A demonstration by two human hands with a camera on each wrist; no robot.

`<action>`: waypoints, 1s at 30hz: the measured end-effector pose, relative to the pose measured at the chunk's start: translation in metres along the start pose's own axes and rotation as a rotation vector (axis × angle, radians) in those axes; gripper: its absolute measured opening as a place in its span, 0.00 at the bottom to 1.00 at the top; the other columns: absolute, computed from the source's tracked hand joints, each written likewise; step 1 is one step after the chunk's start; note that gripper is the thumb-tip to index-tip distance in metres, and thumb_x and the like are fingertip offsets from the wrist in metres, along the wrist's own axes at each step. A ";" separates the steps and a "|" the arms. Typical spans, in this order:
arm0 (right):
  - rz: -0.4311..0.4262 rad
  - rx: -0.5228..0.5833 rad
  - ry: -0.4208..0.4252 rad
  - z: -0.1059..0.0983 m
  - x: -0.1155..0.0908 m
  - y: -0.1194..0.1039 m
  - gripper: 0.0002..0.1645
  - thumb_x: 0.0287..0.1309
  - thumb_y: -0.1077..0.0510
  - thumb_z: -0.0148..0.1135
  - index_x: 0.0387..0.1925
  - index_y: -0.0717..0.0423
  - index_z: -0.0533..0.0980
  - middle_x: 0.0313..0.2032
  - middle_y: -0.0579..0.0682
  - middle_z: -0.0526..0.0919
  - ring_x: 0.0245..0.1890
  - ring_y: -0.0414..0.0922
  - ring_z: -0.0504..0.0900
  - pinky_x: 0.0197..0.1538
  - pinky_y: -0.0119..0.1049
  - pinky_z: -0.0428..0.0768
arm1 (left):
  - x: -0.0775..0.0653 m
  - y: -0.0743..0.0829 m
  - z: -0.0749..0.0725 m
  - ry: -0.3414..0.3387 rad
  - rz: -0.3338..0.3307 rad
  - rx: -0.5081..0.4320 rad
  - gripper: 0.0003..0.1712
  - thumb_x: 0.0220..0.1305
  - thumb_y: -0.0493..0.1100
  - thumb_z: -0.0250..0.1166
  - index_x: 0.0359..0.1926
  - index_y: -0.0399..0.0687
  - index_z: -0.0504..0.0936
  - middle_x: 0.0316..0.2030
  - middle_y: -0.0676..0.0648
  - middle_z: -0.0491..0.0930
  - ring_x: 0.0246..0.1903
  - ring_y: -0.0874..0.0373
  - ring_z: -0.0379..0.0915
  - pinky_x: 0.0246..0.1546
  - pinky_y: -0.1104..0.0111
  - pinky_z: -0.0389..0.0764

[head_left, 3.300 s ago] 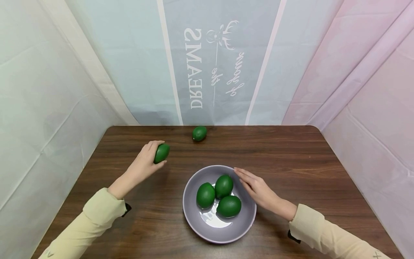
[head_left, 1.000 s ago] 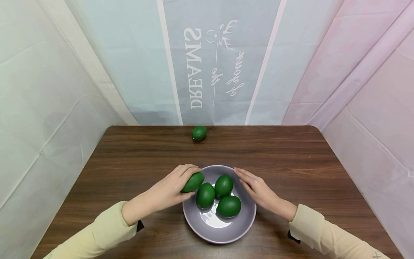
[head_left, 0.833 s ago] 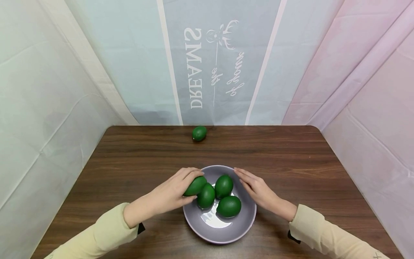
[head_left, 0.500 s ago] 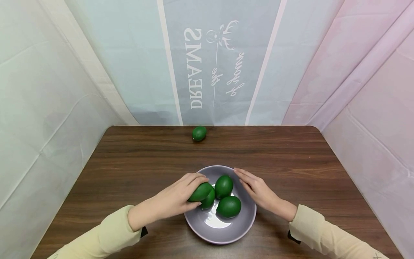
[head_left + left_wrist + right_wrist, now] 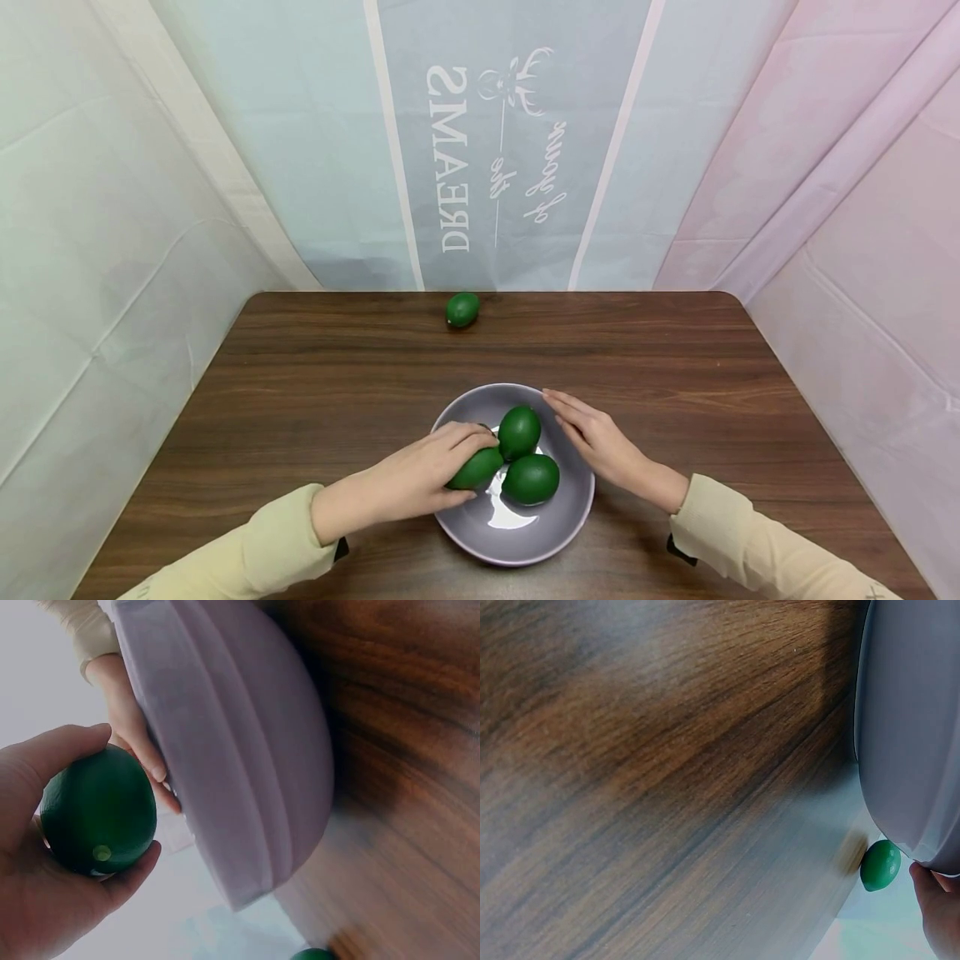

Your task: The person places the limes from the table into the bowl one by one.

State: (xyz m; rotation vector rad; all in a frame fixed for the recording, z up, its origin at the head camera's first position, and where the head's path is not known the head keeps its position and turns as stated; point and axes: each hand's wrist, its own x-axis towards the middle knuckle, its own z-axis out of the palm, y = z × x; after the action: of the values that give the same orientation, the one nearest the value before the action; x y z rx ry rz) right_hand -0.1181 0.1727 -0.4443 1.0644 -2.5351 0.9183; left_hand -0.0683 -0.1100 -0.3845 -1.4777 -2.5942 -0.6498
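A green lime (image 5: 477, 469) is gripped in my left hand (image 5: 416, 477), over the left side of the grey-purple bowl (image 5: 517, 552). The left wrist view shows thumb and fingers curled round this lime (image 5: 101, 814), above the level of the rim. Two limes, an upper one (image 5: 519, 432) and a lower one (image 5: 531, 479), lie in the bowl. Another lime in there is almost wholly hidden by my left hand and the held one. Straight fingers of my right hand (image 5: 603, 446) rest against the bowl's right rim.
One more lime (image 5: 462, 309) lies near the far edge of the brown wooden table (image 5: 645, 350). Behind it hangs a pale blue cloth (image 5: 517, 258) with mirrored lettering. White and pinkish cloth walls stand at both sides.
My left hand has carried the lime from the table's left side to the bowl, then farther right and toward me, covering one lime there. My right hand stays at the rim.
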 end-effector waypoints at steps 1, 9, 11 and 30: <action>-0.002 0.000 0.000 0.000 0.000 0.000 0.24 0.55 0.70 0.56 0.56 0.64 0.71 0.56 0.57 0.73 0.54 0.53 0.73 0.49 0.46 0.76 | 0.000 0.000 0.001 -0.008 0.000 -0.007 0.34 0.49 0.44 0.70 0.56 0.44 0.66 0.53 0.50 0.68 0.54 0.58 0.64 0.57 0.67 0.67; -0.003 0.001 -0.003 -0.001 0.000 -0.001 0.24 0.55 0.69 0.57 0.56 0.63 0.71 0.56 0.57 0.73 0.55 0.52 0.73 0.50 0.46 0.76 | 0.000 0.003 0.011 -0.104 -0.014 -0.051 0.32 0.53 0.46 0.68 0.57 0.47 0.66 0.54 0.53 0.67 0.55 0.60 0.63 0.56 0.68 0.68; 0.002 0.000 -0.008 -0.001 0.000 0.000 0.24 0.56 0.69 0.56 0.56 0.63 0.70 0.56 0.56 0.73 0.55 0.52 0.72 0.50 0.45 0.76 | 0.000 0.004 0.013 -0.113 -0.008 -0.051 0.31 0.53 0.47 0.68 0.57 0.46 0.67 0.54 0.53 0.68 0.55 0.60 0.63 0.57 0.68 0.66; -0.005 -0.005 -0.002 0.000 0.000 -0.001 0.24 0.55 0.69 0.57 0.56 0.63 0.71 0.56 0.57 0.73 0.55 0.52 0.73 0.50 0.46 0.75 | -0.002 0.003 0.027 -0.197 0.055 -0.008 0.31 0.51 0.46 0.69 0.56 0.49 0.70 0.54 0.50 0.70 0.55 0.61 0.64 0.57 0.71 0.66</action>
State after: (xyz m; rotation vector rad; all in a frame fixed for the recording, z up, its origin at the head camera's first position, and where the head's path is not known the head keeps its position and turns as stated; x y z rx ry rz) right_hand -0.1177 0.1723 -0.4435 1.0696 -2.5339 0.9103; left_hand -0.0612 -0.0994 -0.4085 -1.6889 -2.6825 -0.5346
